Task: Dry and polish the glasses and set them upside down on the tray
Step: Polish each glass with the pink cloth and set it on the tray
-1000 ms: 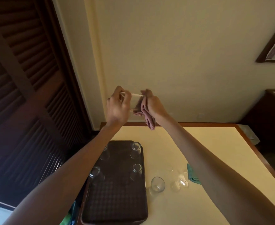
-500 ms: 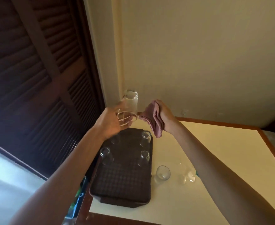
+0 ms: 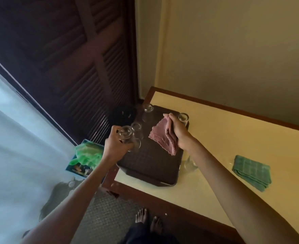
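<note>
Glass [image 3: 127, 136] gripped by left hand [image 3: 116, 145] now lowered over tray [image 3: 150, 165], pink cloth [image 3: 162, 139] clutched in right hand [image 3: 180, 133], lowered too.

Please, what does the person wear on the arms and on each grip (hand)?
Nothing that I can see. The left arm and right arm are bare, with no sleeve in view. The left grip and right grip have no glove, watch or bracelet; a thin ring could be lost in blur.
</note>
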